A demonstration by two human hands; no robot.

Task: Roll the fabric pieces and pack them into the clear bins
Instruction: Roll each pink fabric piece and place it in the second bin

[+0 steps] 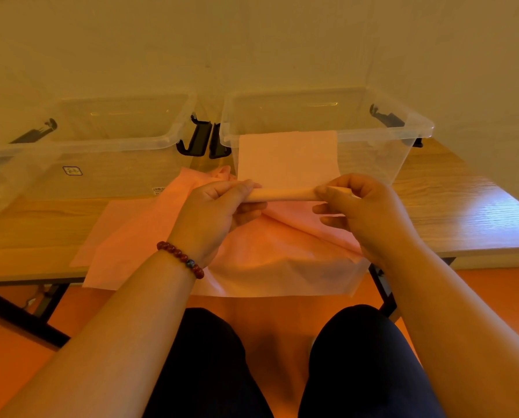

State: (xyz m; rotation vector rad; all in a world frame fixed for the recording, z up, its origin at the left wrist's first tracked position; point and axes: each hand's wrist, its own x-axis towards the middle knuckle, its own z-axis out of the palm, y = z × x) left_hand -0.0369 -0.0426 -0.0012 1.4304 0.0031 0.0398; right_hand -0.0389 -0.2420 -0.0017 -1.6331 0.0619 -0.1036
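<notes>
Left hand [213,209] and right hand [357,206] each grip one end of the partly rolled fabric piece [285,176], fingers [246,185] curled closed around the roll, above the worktop [463,200].

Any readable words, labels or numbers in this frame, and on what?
Dark-framed sticker on the left clear bin, front wall: marks too blurred to read.
Barcode label low on the same wall: too small to read.
No other text visible.
</notes>
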